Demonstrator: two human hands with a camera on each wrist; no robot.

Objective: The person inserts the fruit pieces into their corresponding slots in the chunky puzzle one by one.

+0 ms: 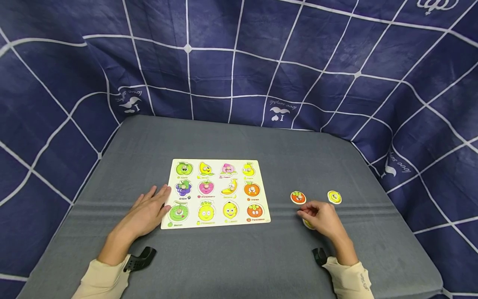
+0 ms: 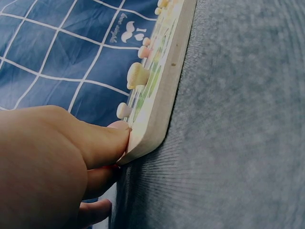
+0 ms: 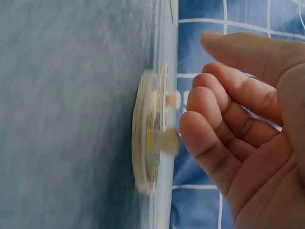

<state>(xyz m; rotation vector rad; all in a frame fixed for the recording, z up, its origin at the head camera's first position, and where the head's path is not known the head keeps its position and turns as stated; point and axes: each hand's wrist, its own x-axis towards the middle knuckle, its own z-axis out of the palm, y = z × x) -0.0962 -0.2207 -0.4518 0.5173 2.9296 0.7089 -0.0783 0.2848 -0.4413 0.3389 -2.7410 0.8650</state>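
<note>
My left hand [image 1: 145, 209] lies along the left edge of a cream fruit puzzle board [image 1: 241, 201], fingers extended. The left wrist view shows its thumb [image 2: 112, 143] touching the board's corner. Past the thumb, small knobs [image 2: 138, 75] stick up from the board. To the board's right, my right hand [image 1: 323, 218] hovers over a yellow round piece [image 1: 308, 224], partly covering it. Loosely bent fingers [image 3: 198, 129] and a straighter thumb hold nothing; in the right wrist view the fingertips are close to the knob of that round piece [image 3: 143, 133].
An orange-red fruit piece [image 1: 298, 197] lies just beyond my right fingertips. Another yellow round piece [image 1: 334, 197] sits farther right. The grey cloth-covered table [image 1: 224, 261] is bordered by a dark blue curtain [image 1: 209, 70] with white lines.
</note>
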